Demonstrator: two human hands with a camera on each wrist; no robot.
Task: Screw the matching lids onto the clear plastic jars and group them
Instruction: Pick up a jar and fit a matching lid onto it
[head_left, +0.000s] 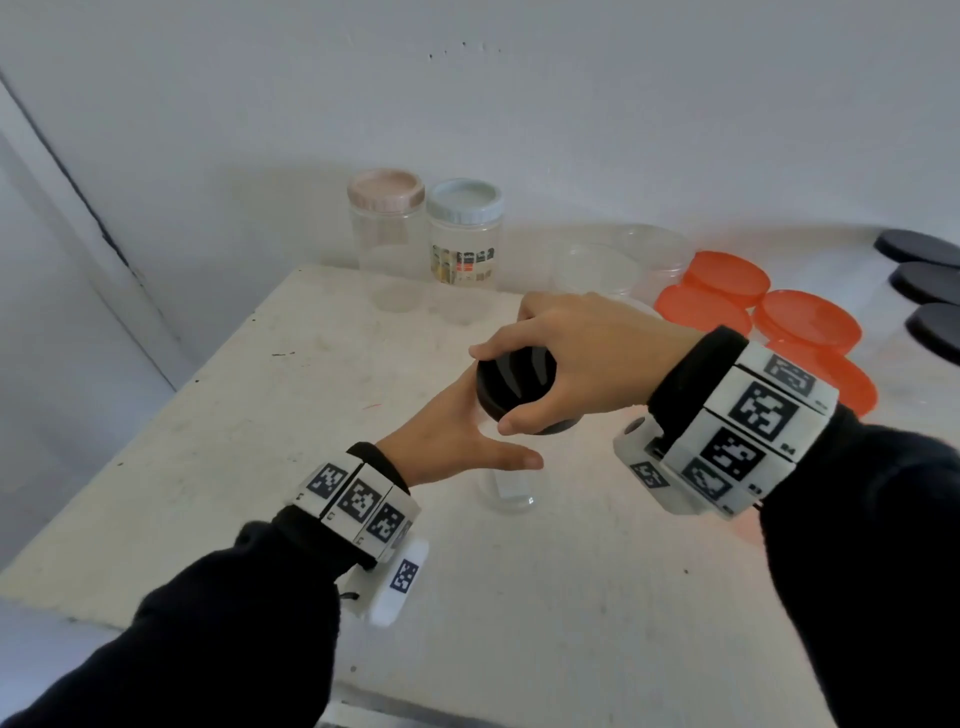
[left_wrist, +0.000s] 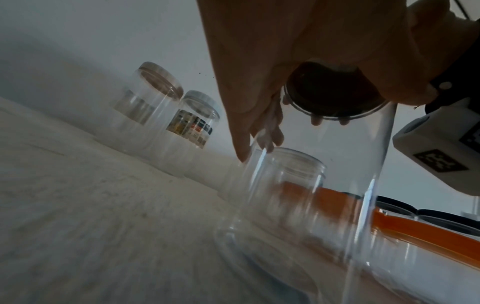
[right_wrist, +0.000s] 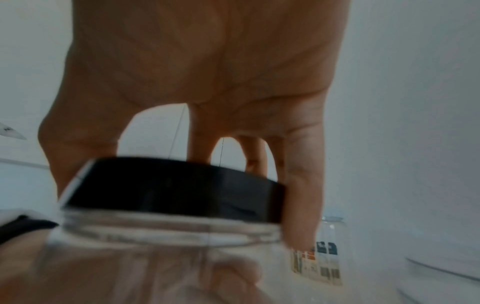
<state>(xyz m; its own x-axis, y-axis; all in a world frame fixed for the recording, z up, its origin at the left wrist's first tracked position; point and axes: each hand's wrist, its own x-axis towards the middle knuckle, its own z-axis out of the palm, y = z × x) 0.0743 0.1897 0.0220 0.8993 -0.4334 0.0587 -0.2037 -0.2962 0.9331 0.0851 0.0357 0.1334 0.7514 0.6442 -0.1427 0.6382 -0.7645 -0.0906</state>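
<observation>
Both hands are working at the middle of the worktop (head_left: 218, 467): the left hand (head_left: 447, 441) is wrapping the clear jar (head_left: 506, 491) standing there, while the right hand (head_left: 576, 353) is gripping the black lid (head_left: 511, 382) on its mouth.

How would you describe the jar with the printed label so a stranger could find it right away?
Look to the far edge of the white table, against the wall, where two capped clear jars stand side by side. The labelled jar is the right one, with a pale blue lid; the pink-lidded jar beside it has no label.
</observation>
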